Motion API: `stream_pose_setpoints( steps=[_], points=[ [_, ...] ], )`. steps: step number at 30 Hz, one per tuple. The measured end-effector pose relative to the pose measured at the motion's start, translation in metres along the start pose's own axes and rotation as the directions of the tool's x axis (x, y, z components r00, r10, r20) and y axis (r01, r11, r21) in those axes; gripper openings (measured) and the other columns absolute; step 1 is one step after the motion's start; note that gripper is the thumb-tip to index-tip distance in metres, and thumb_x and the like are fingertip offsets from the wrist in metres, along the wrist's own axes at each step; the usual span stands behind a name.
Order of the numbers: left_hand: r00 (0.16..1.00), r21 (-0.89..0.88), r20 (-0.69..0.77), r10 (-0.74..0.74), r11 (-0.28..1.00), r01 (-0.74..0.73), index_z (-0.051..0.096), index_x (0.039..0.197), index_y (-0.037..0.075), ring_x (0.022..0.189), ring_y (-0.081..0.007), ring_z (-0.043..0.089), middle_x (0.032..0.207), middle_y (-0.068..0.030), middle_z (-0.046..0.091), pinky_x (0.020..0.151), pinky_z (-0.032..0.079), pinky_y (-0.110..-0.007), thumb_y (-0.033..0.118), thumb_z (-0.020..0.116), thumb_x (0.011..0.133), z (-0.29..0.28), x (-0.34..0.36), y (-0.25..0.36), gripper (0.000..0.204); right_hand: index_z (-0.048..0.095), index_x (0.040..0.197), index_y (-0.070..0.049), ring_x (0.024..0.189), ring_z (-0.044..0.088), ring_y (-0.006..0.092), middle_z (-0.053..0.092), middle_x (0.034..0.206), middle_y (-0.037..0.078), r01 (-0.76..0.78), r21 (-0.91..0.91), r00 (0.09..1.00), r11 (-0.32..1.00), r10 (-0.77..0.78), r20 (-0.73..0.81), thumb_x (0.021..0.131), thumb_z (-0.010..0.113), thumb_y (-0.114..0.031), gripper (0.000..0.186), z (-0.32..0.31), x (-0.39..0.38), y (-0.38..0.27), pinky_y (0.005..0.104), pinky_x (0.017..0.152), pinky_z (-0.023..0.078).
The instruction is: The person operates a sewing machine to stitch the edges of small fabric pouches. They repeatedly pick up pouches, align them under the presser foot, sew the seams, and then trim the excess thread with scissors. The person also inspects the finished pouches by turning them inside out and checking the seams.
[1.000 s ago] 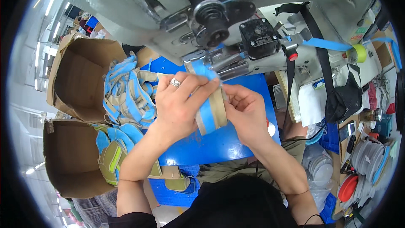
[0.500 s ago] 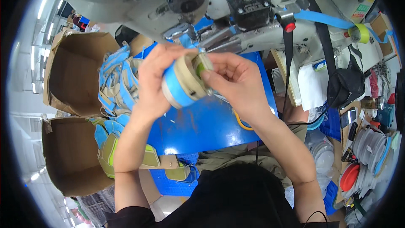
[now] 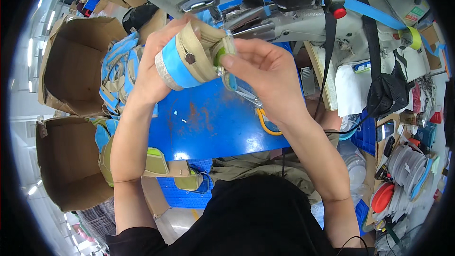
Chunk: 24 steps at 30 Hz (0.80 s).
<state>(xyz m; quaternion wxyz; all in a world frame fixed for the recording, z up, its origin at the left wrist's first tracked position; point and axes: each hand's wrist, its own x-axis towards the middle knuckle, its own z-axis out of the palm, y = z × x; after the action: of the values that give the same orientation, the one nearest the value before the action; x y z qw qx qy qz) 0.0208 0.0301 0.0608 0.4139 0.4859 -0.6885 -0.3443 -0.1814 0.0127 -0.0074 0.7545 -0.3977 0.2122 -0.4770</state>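
The fingers (image 3: 241, 69) of the right hand (image 3: 274, 77) are pinched together on the near end of a looped beige-and-blue band (image 3: 176, 68), thumb in front beside a green part (image 3: 220, 58) inside the loop. The left hand (image 3: 150, 64) clasps the band's other side, its fingertips mostly hidden behind the fabric. A second ago the band lay under the head of the sewing machine (image 3: 303, 32), zip out of sight; now it is held up in front of the machine, above the blue table (image 3: 208, 135), tipped so that the zip pull (image 3: 190, 58) and the open inside face the wearer. That turn suggests the work has passed from stitching to handling or checking the edge by hand. Scissors (image 3: 262, 120) with orange handles have come into view below the right hand; whether its hidden fingers hold them, I cannot tell. Similar strips (image 3: 115, 77) lie heaped at the left.
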Motion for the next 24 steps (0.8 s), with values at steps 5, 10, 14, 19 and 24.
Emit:
stream_pose_setpoints(
  steps=[5,10,14,19,24],
  points=[
    [0.964,0.509,0.11,0.241,0.82,-0.263,0.074,0.112,0.002,0.092,-0.0211,0.066,0.099,-0.0088,0.068,0.083,0.049,-0.034,0.023,0.076,0.079,0.007,0.004,0.016,0.04,0.072,0.109,0.004,0.08,0.066,0.0076,0.073,0.092,0.006,0.058,-0.098,0.997,0.993,-0.063,-0.048,0.091,0.075,-0.005,0.021,-0.003,0.006,0.005,0.0221,0.071,0.053],
    [0.874,0.833,0.156,0.459,0.414,-0.367,0.077,0.106,0.011,0.087,-0.0192,0.065,0.098,0.0003,0.068,0.073,0.04,-0.035,0.021,0.074,0.067,0.024,-0.007,0.023,0.04,0.072,0.104,0.004,0.074,0.064,0.0056,0.073,0.087,0.003,0.053,-0.07,0.991,0.996,-0.061,-0.121,0.091,0.074,-0.003,0.014,0.004,-0.001,0.012,0.0214,0.068,0.052],
    [0.855,0.856,0.187,0.484,0.347,-0.384,0.077,0.103,0.011,0.086,-0.0162,0.064,0.094,0.0014,0.067,0.072,0.04,-0.033,0.014,0.068,0.07,0.022,-0.003,0.024,0.034,0.073,0.103,0.003,0.074,0.063,0.0045,0.072,0.085,0.002,0.016,-0.14,0.989,0.99,-0.037,-0.147,0.091,0.073,-0.002,0.013,0.007,-0.004,0.005,0.0213,0.068,0.051],
    [0.846,0.883,0.181,0.502,0.297,-0.365,0.077,0.102,0.013,0.086,-0.0154,0.064,0.094,0.0028,0.067,0.071,0.039,-0.033,0.016,0.068,0.07,0.022,0.003,0.025,0.034,0.073,0.105,0.003,0.077,0.064,0.0052,0.072,0.086,0.002,0.062,-0.096,0.983,0.993,-0.078,-0.164,0.09,0.073,-0.001,0.016,0.009,0.001,0.01,0.0225,0.071,0.052],
    [0.846,0.894,0.149,0.512,0.295,-0.336,0.077,0.106,0.013,0.09,-0.0178,0.065,0.101,-0.0004,0.068,0.075,0.043,-0.034,0.014,0.072,0.069,0.022,-0.001,0.02,0.037,0.075,0.105,0.001,0.079,0.066,0.0067,0.073,0.088,0.003,0.116,-0.186,0.961,0.976,-0.157,-0.226,0.088,0.075,-0.002,0.017,0.013,0.005,0.012,0.0239,0.074,0.053]
  ],
)
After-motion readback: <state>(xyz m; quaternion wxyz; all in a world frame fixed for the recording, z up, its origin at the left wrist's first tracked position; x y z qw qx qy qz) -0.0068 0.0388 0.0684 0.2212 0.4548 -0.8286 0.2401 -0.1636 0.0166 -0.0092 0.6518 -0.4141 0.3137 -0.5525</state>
